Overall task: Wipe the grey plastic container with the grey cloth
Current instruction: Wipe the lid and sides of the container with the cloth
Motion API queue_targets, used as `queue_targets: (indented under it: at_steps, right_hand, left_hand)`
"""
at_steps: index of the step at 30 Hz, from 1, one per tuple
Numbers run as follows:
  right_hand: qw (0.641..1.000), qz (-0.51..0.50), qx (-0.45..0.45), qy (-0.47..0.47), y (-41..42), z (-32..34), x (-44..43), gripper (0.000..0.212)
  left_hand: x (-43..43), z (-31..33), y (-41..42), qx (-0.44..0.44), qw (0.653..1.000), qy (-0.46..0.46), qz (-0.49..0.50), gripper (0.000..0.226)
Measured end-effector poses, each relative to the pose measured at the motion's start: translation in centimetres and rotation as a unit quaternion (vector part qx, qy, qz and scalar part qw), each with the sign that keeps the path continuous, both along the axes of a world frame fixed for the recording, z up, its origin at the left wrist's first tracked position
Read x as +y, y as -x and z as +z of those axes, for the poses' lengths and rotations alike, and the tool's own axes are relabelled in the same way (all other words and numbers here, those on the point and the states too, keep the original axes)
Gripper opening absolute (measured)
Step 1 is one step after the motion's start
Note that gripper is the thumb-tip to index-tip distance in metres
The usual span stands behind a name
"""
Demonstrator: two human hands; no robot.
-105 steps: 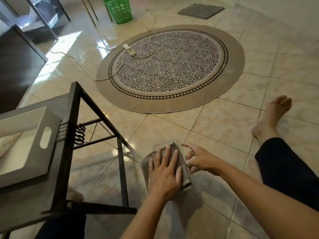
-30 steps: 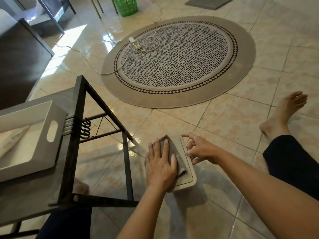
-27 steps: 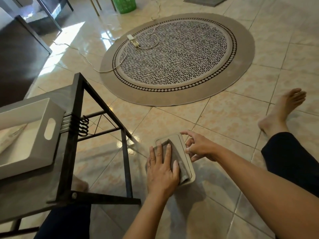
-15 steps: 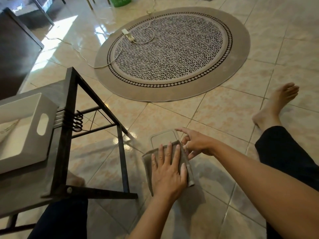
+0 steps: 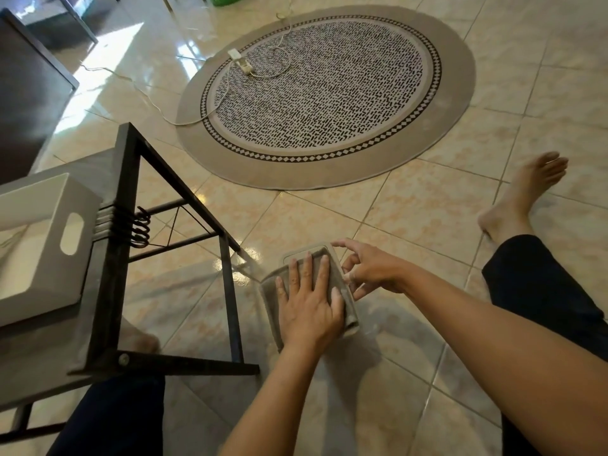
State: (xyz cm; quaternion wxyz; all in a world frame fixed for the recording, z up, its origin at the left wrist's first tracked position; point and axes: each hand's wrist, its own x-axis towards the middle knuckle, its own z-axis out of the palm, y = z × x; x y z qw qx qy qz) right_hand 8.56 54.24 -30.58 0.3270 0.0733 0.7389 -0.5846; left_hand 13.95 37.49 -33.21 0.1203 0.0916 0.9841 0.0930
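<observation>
The grey plastic container [image 5: 306, 252] lies flat on the tiled floor in front of me, and only its far end shows. The grey cloth [image 5: 270, 292] covers most of it. My left hand [image 5: 309, 304] presses flat on the cloth with the fingers spread and pointing away from me. My right hand [image 5: 371, 269] holds the container's right edge with its fingertips, beside the cloth.
A black metal-framed table [image 5: 118, 258] stands close on the left, with a white handled tray [image 5: 49, 245] on it. A round patterned rug [image 5: 329, 93] with a power strip [image 5: 239, 60] and cable lies ahead. My bare foot [image 5: 519, 199] and dark trouser leg [image 5: 539, 291] are on the right.
My left hand slid the cloth back toward me over the container, then forward again. Less of the container's far end shows now than half a second ago. The right hand kept its hold.
</observation>
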Motion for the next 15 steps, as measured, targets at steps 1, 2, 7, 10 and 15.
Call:
queue_targets:
  at_steps: [1, 2, 7, 10, 15]
  right_hand:
    - [1.0, -0.002, 0.001, -0.002, 0.0, 0.0, 0.0, 0.08]
    - [1.0, -0.004, 0.0, -0.003, 0.0, 0.0, -0.1, 0.08]
    - [1.0, -0.001, -0.004, 0.005, 0.0, -0.2, 0.0, 0.082]
    - [1.0, -0.002, -0.007, 0.007, -0.1, -0.1, -0.1, 0.083]
    - [1.0, -0.012, -0.001, 0.0, -0.3, 0.0, -0.2, 0.08]
  left_hand:
    - [-0.5, -0.1, 0.3, 0.001, 1.0, -0.001, 0.018, 0.067]
    - [-0.9, -0.1, 0.2, 0.005, 0.999, -0.002, 0.032, 0.067]
    - [0.6, -0.2, -2.5, 0.002, 1.0, 0.004, -0.006, 0.066]
    - [0.9, -0.1, -0.5, 0.006, 1.0, 0.007, -0.011, 0.066]
    - [-0.3, 0.1, -1.6, 0.011, 0.999, -0.012, 0.045, 0.066]
